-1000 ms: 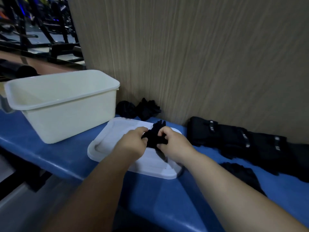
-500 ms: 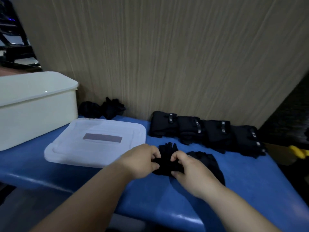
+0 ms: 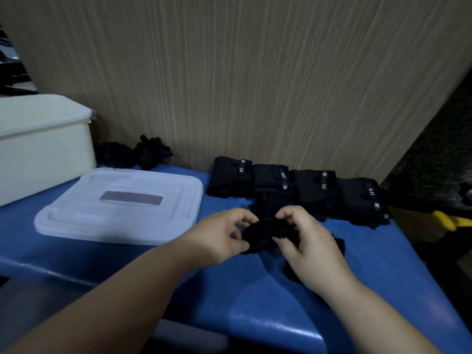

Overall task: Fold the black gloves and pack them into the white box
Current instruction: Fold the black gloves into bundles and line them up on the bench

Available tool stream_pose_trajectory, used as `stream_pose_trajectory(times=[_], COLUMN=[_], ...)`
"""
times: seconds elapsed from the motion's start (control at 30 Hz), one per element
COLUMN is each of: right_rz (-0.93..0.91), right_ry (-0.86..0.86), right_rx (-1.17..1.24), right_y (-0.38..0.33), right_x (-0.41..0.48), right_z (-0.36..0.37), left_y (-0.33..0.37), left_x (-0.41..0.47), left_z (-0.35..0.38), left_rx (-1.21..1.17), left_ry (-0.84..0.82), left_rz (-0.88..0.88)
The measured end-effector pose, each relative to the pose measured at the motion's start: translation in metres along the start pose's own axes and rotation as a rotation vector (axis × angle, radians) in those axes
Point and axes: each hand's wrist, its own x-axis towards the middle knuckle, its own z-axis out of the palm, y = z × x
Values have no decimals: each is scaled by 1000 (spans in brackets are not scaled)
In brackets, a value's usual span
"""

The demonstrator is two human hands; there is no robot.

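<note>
Head view: white box (image 3: 46, 154), lid (image 3: 76, 218) beside.

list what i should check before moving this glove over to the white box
1. Grip on the black glove: ok, left hand and right hand both pinch it.
2. Fold finished: cannot tell, it looks bunched and dark.
3. Cover off the white box: ok, the lid lies flat beside it.
4. Room inside the box: cannot tell, the inside is out of sight.
5. Other gloves packed: not ok, folded gloves in a row and loose gloves lie outside it.
</note>
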Motion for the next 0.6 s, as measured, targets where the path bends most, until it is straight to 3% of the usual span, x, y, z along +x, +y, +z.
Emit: stream_pose_trajectory(times=[0.23,0.43,0.6], right_rz=[31,161,156], right_ry=[91,-76,-83], right_rx=[123,549,536], right_y=[0,5,8], right_x=[1,6,10], right_z=[0,-5,-4], left_y=[10,6,10], left_x=[6,15,14], left_z=[2,3,5], left_rx=[-178,-283,-219], left_ry=[167,287,350], left_rz=[75,129,129])
